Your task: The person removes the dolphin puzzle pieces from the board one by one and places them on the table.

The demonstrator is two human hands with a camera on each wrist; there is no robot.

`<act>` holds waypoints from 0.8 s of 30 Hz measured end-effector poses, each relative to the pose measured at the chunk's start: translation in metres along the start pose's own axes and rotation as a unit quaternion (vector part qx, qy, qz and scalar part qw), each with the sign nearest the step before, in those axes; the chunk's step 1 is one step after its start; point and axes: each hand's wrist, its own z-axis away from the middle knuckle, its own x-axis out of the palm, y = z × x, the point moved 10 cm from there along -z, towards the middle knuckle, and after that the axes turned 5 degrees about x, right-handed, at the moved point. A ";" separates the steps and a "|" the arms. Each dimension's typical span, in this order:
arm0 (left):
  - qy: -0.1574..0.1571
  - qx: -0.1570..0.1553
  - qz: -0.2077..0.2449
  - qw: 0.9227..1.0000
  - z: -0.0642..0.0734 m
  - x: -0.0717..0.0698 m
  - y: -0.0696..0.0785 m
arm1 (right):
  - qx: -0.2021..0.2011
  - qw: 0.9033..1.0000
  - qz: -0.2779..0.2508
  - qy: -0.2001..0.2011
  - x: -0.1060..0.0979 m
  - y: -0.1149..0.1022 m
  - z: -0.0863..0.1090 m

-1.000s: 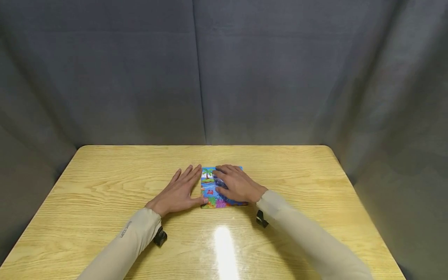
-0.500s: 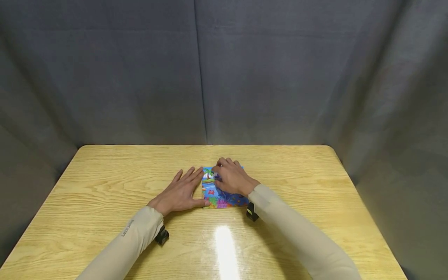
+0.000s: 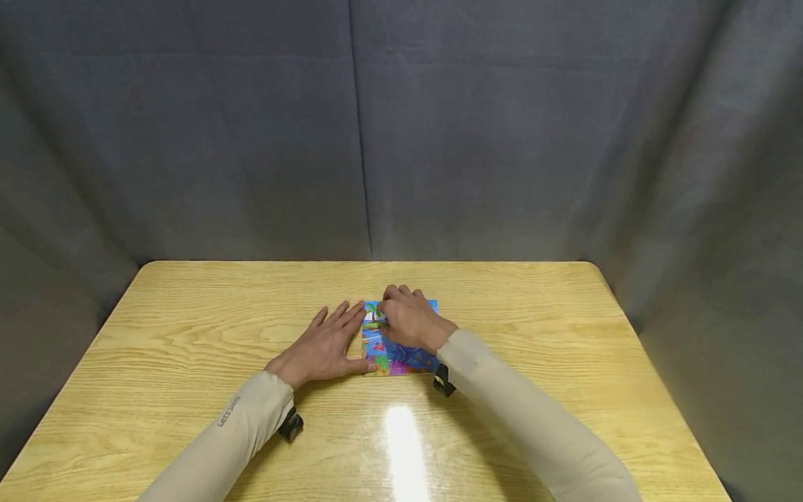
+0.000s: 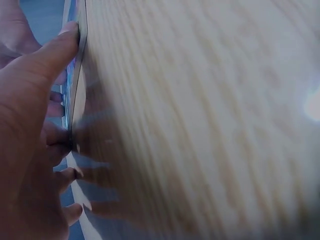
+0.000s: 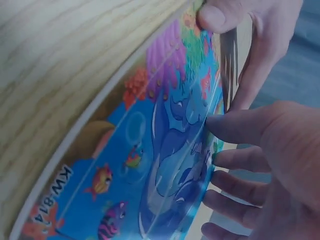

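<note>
A thin, glossy picture board (image 3: 408, 359) with a sea scene lies flat on the table. Dolphins, fish, coral and the print "KW-814" show on it in the right wrist view, with pale straight lines across its shiny face. My left hand (image 3: 320, 352) lies beside the board's left edge, fingers straight and spread. Its thumb (image 5: 214, 19) presses on the near left corner. Over the upper middle of the board is my right hand (image 3: 410, 321), fingers bent. In its wrist view the thumb and fingertips touch the picture, apart from each other, with nothing visible between them.
The light wood table (image 3: 188, 314) extends on all sides of the board, with a bright light reflection (image 3: 404, 446) in front. Grey curtains (image 3: 251, 139) enclose the table's back and sides. Each wrist wears a black camera mount.
My right hand has gone from lying nearly flat over the board to bent fingers, and has shifted slightly left. The left hand has stayed almost in place at the board's left edge.
</note>
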 end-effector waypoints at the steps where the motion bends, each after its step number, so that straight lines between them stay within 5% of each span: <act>1: -0.001 0.001 -0.001 1.000 0.000 0.000 0.000 | 0.001 1.000 0.004 -0.002 0.001 -0.001 0.000; 15: -0.015 -0.009 -0.005 1.000 -0.001 0.004 -0.002 | 0.029 0.997 -0.062 -0.043 0.000 0.004 -0.006; 24: -0.012 -0.007 -0.006 1.000 0.000 0.003 -0.002 | 0.023 0.997 -0.075 -0.026 -0.001 0.006 -0.008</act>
